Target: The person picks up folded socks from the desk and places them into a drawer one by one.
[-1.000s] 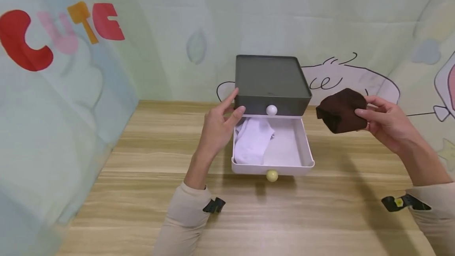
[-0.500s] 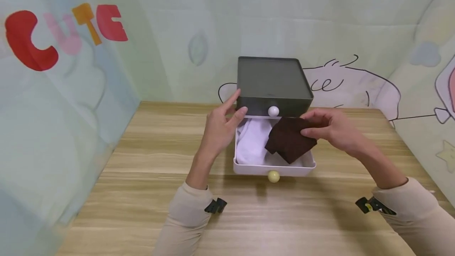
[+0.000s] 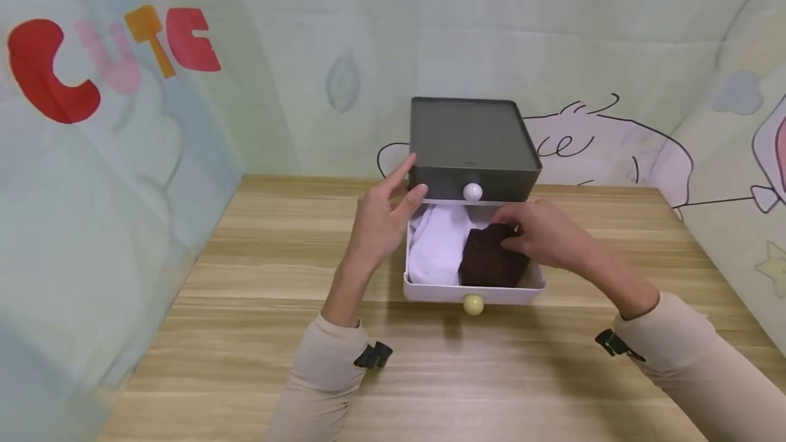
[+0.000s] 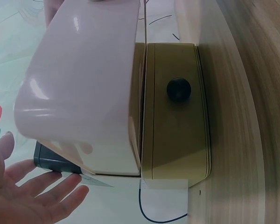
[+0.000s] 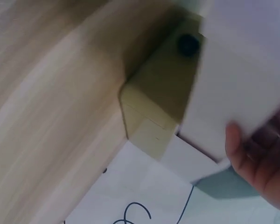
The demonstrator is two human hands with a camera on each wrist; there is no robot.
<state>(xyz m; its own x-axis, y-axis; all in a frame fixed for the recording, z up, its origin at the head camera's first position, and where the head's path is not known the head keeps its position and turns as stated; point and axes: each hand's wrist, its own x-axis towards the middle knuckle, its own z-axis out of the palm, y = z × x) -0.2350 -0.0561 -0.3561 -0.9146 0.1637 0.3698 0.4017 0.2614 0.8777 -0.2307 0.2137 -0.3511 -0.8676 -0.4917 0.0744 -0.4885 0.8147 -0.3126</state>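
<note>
A small drawer unit with a dark grey top drawer [image 3: 473, 134] has its white drawer [image 3: 432, 292] pulled out. White folded fabric [image 3: 437, 247] lies along the drawer's left side. Beside it, a dark brown folded cloth [image 3: 491, 264] is down in the right part, and my right hand [image 3: 546, 234] pinches its upper edge between thumb and fingers. At the unit's left side, my left hand [image 3: 376, 227] touches the dark grey drawer with its fingers extended; the left wrist view shows these fingers [image 4: 67, 193] spread along the drawer's side.
Below the white drawer is an olive-yellow drawer [image 4: 175, 135] with a black knob [image 4: 178, 89]. A yellow knob [image 3: 473, 304] sticks out at the white drawer's front. The unit stands on a wooden table [image 3: 276, 237] close to a printed cloth backdrop [image 3: 295, 74].
My right hand has carried the brown cloth leftward from beside the unit and lowered it into the white drawer, next to the white fabric. My left hand stays at the unit's side.
</note>
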